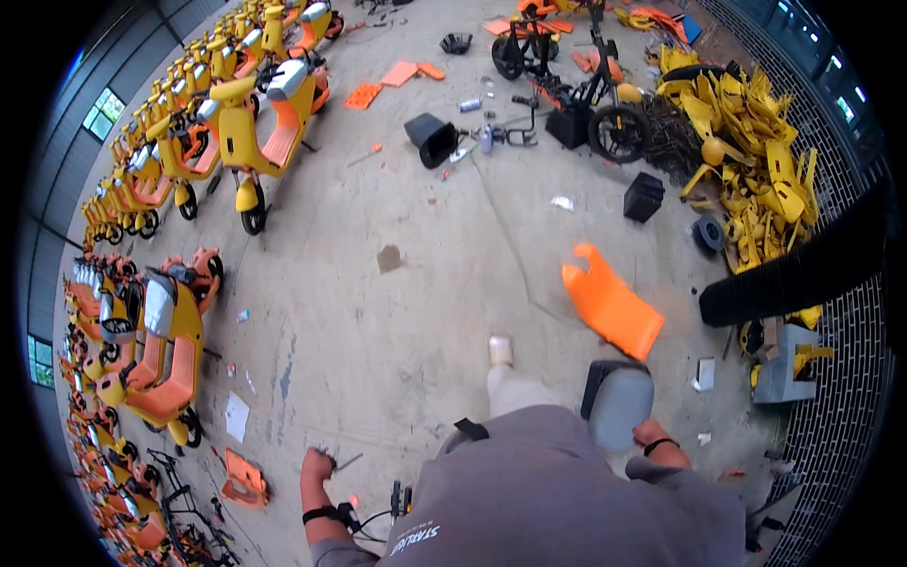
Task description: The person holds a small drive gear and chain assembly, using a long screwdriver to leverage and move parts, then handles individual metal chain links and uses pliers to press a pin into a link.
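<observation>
My left hand (pixel 318 465), low on the left, is closed around a thin tool (pixel 350 461). Its narrow shaft points to the right; its exact kind does not show. My right hand (pixel 648 434) is curled closed beside a grey-topped scooter seat (pixel 624 408) with a black edge. Whether the fingers grip the seat or anything else is hidden. Ahead of the seat is an orange plastic scooter panel (pixel 612 307), notched at its far end and slightly blurred at its right edge. I cannot tell whether it rests on the floor. My foot (pixel 501 352) points forward.
Rows of yellow scooters (pixel 269 118) line the left. Yellow plastic parts (pixel 746 142) are heaped at the right by a brick wall (pixel 850 378). A stripped black scooter frame (pixel 576 85), a black bin (pixel 430 139) and a black box (pixel 643 197) stand or lie ahead.
</observation>
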### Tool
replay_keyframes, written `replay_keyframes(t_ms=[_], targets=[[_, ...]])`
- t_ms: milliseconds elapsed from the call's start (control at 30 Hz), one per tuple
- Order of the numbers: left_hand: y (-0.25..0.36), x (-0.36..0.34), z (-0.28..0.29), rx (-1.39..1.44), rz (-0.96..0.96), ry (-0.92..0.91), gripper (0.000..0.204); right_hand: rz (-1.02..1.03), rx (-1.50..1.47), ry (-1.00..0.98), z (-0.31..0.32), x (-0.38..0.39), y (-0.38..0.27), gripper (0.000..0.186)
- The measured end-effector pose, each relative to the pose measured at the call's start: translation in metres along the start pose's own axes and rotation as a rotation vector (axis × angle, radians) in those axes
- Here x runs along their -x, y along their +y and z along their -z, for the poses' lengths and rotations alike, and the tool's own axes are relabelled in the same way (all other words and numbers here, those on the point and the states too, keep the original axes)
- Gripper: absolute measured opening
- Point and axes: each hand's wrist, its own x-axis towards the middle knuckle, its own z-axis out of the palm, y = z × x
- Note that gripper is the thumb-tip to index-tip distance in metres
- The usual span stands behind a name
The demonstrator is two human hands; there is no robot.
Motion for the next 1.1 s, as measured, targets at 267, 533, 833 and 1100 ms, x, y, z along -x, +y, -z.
replay_keyframes(t_ms=[267,533,833,1100], targets=[[0.098,-0.048,0.044,0.012,0.086,-0.348,0.028,0.373,-0.425,0.388,0.174,-0.171,-0.216,0.022],[0.192,-0.051,0.098,0.25,0.37,-0.267,0.021,0.52,-0.391,0.36,0.349,-0.151,-0.453,0.036],[0.405,-0.205,0.113,-0.19,0.178,-0.296,0.019,0.442,-0.268,0.258,0.433,-0.299,-0.477,0.039],[0.788,-0.321,0.164,-0.081,-0.352,-0.087,0.04,-0.527,-0.826,0.221,0.479,-0.321,-0.328,0.019]])
